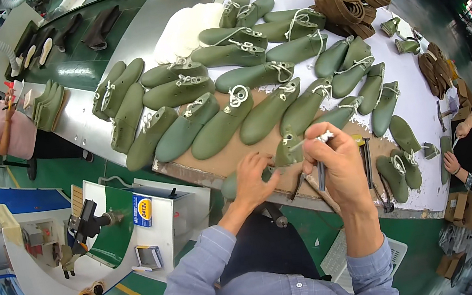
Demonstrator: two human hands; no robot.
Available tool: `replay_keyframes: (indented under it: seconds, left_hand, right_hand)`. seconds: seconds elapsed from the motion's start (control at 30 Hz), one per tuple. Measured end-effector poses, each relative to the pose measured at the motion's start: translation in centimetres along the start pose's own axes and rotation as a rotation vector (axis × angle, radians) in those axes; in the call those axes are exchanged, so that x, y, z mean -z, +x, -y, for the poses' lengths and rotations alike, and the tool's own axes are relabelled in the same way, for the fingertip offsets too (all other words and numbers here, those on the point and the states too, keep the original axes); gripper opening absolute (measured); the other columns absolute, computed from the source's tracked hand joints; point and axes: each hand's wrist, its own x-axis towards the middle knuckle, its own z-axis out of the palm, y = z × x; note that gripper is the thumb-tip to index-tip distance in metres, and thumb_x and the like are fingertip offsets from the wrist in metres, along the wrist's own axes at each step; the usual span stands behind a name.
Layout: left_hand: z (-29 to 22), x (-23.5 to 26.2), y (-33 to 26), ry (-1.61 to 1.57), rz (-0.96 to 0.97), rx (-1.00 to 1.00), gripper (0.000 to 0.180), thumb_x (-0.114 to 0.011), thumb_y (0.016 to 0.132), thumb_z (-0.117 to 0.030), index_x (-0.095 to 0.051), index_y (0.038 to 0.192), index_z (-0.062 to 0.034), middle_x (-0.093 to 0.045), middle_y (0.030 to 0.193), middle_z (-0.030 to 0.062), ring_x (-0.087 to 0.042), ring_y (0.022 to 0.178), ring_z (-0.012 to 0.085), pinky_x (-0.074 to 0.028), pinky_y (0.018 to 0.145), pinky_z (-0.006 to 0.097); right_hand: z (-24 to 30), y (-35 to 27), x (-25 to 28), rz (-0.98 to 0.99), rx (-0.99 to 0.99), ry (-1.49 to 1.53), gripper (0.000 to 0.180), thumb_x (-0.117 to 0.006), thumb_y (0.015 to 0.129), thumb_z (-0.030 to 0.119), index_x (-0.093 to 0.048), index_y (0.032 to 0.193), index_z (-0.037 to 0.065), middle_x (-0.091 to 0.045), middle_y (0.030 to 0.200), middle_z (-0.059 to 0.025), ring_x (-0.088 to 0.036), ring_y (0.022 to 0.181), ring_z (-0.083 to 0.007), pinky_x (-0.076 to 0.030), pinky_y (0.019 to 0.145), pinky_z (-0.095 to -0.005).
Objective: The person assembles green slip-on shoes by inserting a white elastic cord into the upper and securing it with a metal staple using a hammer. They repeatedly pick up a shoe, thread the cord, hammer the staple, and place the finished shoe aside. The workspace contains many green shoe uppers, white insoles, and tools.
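At the table's near edge, my left hand (253,180) is wrapped over a green shoe last (229,186), covering its middle. The last's toe shows left of my fingers. Just right of them is a green heel block (287,152); I cannot tell whether it belongs to the same last. My right hand (338,159) is closed, raised close beside the block. White cord (326,136) is bunched at its fingers, with a thin light strand reaching toward the block. A dark, narrow metal tool (321,175) hangs out of the same hand.
Many green lasts (223,126) with white cords cover the table beyond my hands. Pincers (313,183) and a hammer (385,201) lie near the right hand. Brown leather uppers (351,2) are piled at the far right. A co-worker's hands (459,132) work at the right edge; another person (1,127) is at left.
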Motion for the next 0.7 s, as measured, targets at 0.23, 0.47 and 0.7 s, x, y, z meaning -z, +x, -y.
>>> replay_keyframes:
  seconds: [0.23, 0.47, 0.7]
  left_hand:
    - [-3.5, -0.4, 0.2, -0.317, -0.123, 0.08, 0.091, -0.09, 0.07, -0.037, -0.046, 0.141, -0.0027, -0.064, 0.119, 0.0202, -0.055, 0.124, 0.0393, -0.042, 0.104, 0.049]
    - [-3.8, -0.7, 1.0, 0.007, -0.206, -0.233, 0.069, -0.09, 0.072, -0.034, -0.061, 0.13, -0.0101, -0.067, 0.126, 0.0102, -0.059, 0.12, 0.0346, -0.045, 0.1, 0.046]
    - [2.3, -1.7, -1.5, 0.171, -0.05, -0.169, 0.049, -0.086, 0.077, -0.033, -0.068, 0.118, -0.0127, -0.072, 0.117, 0.0046, -0.063, 0.116, 0.0287, -0.047, 0.096, 0.044]
  right_hand:
    - [-1.0, -3.2, 1.1, -0.026, -0.029, 0.073, 0.029, -0.073, 0.094, 0.006, -0.067, 0.12, -0.005, -0.074, 0.095, -0.0115, -0.073, 0.082, -0.0163, -0.06, 0.074, -0.0277]
    - [-2.1, -5.4, 1.4, -0.007, 0.02, 0.078, 0.032, -0.073, 0.095, 0.006, -0.064, 0.121, -0.009, -0.074, 0.092, -0.0155, -0.074, 0.082, -0.0213, -0.063, 0.074, -0.0344]
    - [-0.6, -6.3, 4.1, -0.117, 0.104, 0.324, 0.032, -0.074, 0.095, 0.016, -0.066, 0.118, -0.006, -0.072, 0.085, -0.0168, -0.071, 0.072, -0.023, -0.061, 0.06, -0.0325]
